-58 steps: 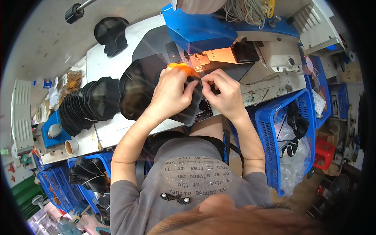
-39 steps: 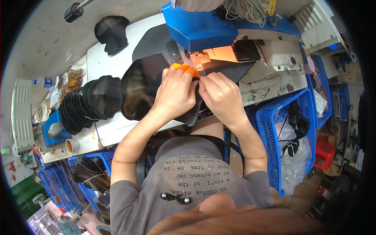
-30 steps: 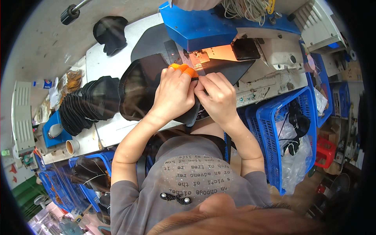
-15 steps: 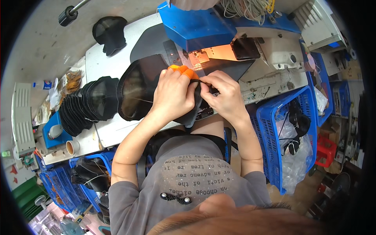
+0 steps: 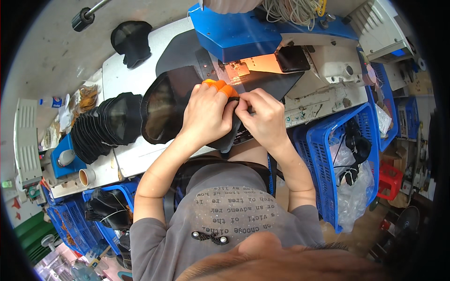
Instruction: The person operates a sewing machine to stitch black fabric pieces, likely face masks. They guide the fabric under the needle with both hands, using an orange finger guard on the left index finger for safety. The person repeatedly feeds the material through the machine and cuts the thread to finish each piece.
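My left hand (image 5: 207,111), with orange covers (image 5: 224,88) on its fingertips, is closed on the edge of a black fabric piece (image 5: 161,110). Close against it, my right hand (image 5: 263,114) pinches the same dark edge between thumb and forefinger. Most of the pinched part is hidden under the fingers. Just beyond the hands is a blue sewing machine head (image 5: 236,40), its lit metal plate (image 5: 238,70) in front of my fingertips. To the left on the white table lies a fanned stack of black pieces (image 5: 105,122).
A single black piece (image 5: 131,42) lies at the table's far left. Blue crates stand below the table: one on the right (image 5: 323,178) with clear plastic bags, another on the left (image 5: 123,189) with black pieces. A cardboard tube (image 5: 86,176) sits near the table's left edge.
My right hand has shifted slightly left, closer to my left hand. Less black material shows beside its fingers. My left hand stays nearly in place.
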Tool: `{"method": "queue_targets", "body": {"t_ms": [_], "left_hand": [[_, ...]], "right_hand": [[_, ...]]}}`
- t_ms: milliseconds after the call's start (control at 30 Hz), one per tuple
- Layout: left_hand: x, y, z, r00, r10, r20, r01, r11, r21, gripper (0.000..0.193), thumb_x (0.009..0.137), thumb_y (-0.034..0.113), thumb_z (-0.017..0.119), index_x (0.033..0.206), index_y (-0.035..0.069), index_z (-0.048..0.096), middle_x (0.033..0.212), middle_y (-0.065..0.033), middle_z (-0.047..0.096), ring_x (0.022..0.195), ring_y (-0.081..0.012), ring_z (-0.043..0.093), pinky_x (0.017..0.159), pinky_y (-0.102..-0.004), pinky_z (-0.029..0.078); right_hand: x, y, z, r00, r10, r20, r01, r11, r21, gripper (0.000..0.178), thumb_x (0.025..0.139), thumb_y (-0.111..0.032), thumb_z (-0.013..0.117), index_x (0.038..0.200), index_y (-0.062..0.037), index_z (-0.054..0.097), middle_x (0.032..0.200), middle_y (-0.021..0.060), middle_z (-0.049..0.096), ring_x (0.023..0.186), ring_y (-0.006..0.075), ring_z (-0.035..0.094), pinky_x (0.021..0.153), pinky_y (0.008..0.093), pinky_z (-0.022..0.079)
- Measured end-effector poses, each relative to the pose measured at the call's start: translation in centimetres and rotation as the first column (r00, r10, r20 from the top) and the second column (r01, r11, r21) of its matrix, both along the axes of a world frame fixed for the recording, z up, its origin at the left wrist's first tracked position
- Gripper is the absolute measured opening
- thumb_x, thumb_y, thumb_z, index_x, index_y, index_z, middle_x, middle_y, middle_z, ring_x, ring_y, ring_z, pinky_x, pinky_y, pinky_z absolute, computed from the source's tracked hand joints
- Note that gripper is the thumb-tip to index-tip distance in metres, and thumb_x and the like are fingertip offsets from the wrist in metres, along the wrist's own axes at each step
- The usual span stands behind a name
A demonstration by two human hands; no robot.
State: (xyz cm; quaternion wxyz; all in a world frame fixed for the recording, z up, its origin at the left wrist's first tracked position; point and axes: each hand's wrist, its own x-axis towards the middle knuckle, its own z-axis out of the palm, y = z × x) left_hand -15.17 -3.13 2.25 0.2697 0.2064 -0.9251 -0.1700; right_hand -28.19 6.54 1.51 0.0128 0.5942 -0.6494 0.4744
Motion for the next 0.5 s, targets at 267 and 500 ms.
{"method": "queue_targets", "body": {"t_ms": [267,500], "left_hand": [[0.1,0.2,0.1,1.0,0.008,0.017,-0.009,1.0,0.021,0.014,0.078,0.013,0.068,0.082,0.0,0.064,0.077,-0.0145,0.06,0.08,-0.0328,0.056,0.079,-0.0418,0.043],[0.1,0.4,0.3,1.0,0.019,0.014,-0.019,1.0,0.015,0.013,0.078,0.013,0.067,0.084,0.001,0.064,0.079,-0.0147,0.061,0.083,-0.033,0.057,0.081,-0.0416,0.043]], "right_hand": [[-0.7,0.9,1.3,0.968,0.064,0.241,-0.102,0.984,0.146,0.014,0.078,-0.001,0.068,0.091,0.003,0.068,0.078,0.0125,0.062,0.064,0.0301,0.063,0.059,0.0379,0.052],[-0.4,0.4,0.7,0.995,0.052,0.091,-0.059,0.995,0.075,0.008,0.075,0.0,0.069,0.082,0.0014,0.065,0.076,0.0119,0.062,0.063,0.0289,0.062,0.058,0.0373,0.051]]}}
